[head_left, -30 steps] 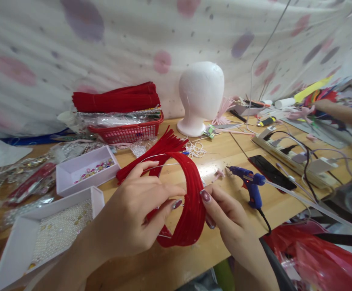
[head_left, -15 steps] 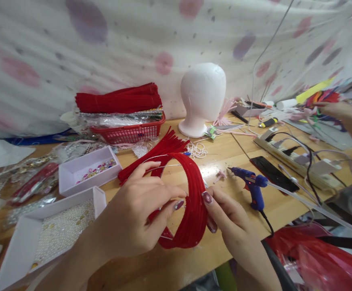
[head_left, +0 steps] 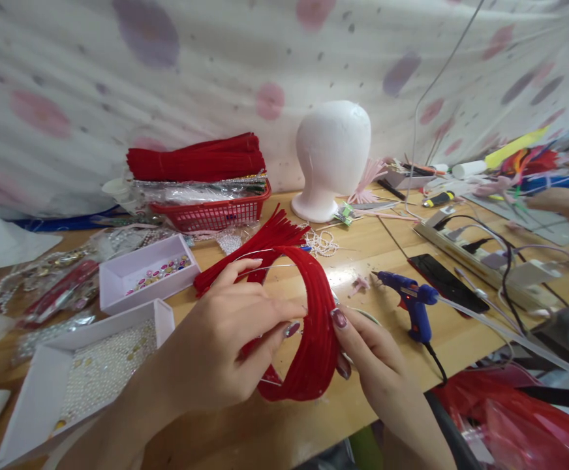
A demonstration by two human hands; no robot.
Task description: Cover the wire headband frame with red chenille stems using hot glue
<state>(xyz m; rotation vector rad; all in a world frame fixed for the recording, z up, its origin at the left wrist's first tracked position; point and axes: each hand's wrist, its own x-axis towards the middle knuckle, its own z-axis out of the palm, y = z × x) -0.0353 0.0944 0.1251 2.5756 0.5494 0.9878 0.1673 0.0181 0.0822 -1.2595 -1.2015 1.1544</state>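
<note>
A wide red fuzzy band (head_left: 320,339), bent into a ring with thin wires across its opening, is held up over the wooden table. My left hand (head_left: 226,333) reaches into the ring from the left, its thumb and fingers closed on the band's inner edge. From the right, my right hand (head_left: 370,352) pinches the outer side with thumb and fingers. Behind the ring lies a bundle of red pipe cleaners (head_left: 260,245). A blue glue gun (head_left: 409,297) rests on the table to the right of my right hand.
At left stand white trays of pearl beads (head_left: 113,372) and coloured gems (head_left: 160,274). A red basket (head_left: 211,214) and a white foam head (head_left: 333,153) are at the back. A phone (head_left: 445,284) and power strip (head_left: 485,267) lie right, near another person's hand (head_left: 566,205).
The view has shifted slightly, so everything sits a little further right. My hands keep the same hold on the band. The other person's hand has moved toward the right edge.
</note>
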